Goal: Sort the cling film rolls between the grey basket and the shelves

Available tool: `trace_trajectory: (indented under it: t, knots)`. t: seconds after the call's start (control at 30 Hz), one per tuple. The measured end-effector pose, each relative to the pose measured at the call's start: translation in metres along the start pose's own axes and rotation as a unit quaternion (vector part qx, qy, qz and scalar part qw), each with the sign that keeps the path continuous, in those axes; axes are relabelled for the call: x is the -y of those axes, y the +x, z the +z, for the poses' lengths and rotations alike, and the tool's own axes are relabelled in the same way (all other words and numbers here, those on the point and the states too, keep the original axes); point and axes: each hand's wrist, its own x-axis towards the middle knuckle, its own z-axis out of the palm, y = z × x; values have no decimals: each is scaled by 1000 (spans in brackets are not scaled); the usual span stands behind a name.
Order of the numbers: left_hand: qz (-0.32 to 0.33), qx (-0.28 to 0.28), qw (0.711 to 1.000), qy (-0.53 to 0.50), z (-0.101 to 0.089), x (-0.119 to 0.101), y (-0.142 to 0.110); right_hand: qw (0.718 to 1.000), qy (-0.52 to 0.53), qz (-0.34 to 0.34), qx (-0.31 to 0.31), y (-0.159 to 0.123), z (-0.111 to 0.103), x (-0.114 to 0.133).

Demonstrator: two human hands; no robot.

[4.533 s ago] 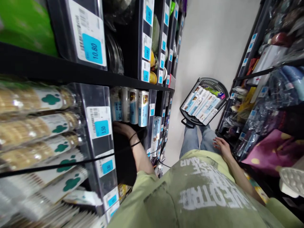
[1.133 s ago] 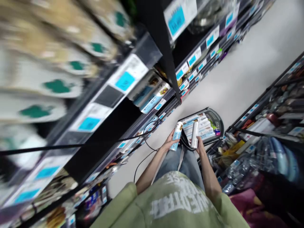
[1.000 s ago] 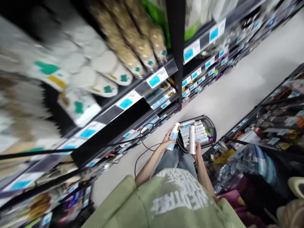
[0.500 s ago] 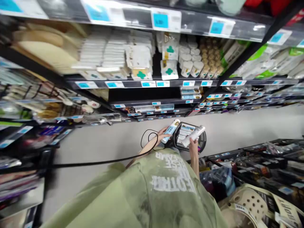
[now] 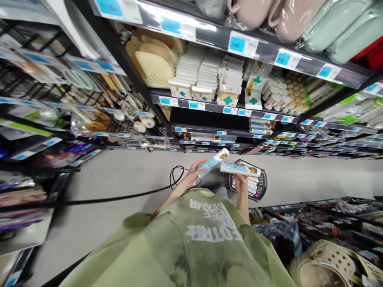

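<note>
My left hand (image 5: 196,169) is closed around a blue-and-white wrapped roll (image 5: 213,161), tilted with its far end up to the right. A second blue-and-white roll (image 5: 239,168) lies crosswise in my right hand (image 5: 240,183), its printed side showing. The two rolls are close together at their near ends. Below and behind the right-hand roll stands a black shopping basket (image 5: 263,186) on the floor, with several white rolls (image 5: 253,184) inside. Part of the basket is hidden by my right hand and its roll.
In front, a shelf (image 5: 206,118) bears a few similar rolls (image 5: 261,130) at its right end. Above it sit white packets with green crosses (image 5: 229,79). A black cable (image 5: 119,198) crosses to my left. Beige clogs (image 5: 326,259) are at the lower right.
My right hand has turned its roll, so the blue printed side now shows, and moved it left from over the basket. Both rolls are nearer each other. The view has shifted.
</note>
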Motion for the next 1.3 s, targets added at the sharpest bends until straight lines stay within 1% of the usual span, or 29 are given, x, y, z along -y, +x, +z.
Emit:
trace_trajectory:
  t: [0.07, 0.13, 0.2, 0.3, 0.43, 0.6, 0.67, 0.77, 0.9, 0.97, 1.13, 1.3]
  knots:
    - [3, -7, 1000, 5, -20, -8, -11, 999, 29, 12, 11, -13, 19, -13]
    - [9, -14, 1000, 13, -34, -16, -21, 999, 45, 24, 13, -24, 31, -26]
    - [23, -24, 999, 24, -43, -21, -30, 998, 44, 42, 17, -32, 37, -38]
    - [54, -44, 997, 39, -49, -25, -41, 996, 33, 81, 35, -42, 43, -54]
    - [96, -36, 994, 37, -50, -25, -50, 992, 45, 107, 57, -56, 51, -74]
    - [100, -13, 993, 57, -43, -20, -61, 996, 47, 73, 31, -68, 60, -88]
    - [99, -2, 992, 76, -42, -19, -66, 997, 37, 62, 25, -70, 63, -89]
    - [93, 26, 991, 90, -41, -16, -73, 997, 17, 71, 13, -73, 68, -87]
    - [66, 88, 991, 77, -40, -13, -78, 995, 0, 97, -5, -81, 74, -85]
    - [64, 111, 988, 85, -40, -12, -78, 994, -7, 107, -9, -85, 76, -84]
    - [64, 112, 987, 101, -39, -13, -74, 992, -9, 123, -16, -88, 76, -80]
    - [51, 137, 982, 119, -36, -19, -68, 992, 23, 115, -37, -80, 79, -81]
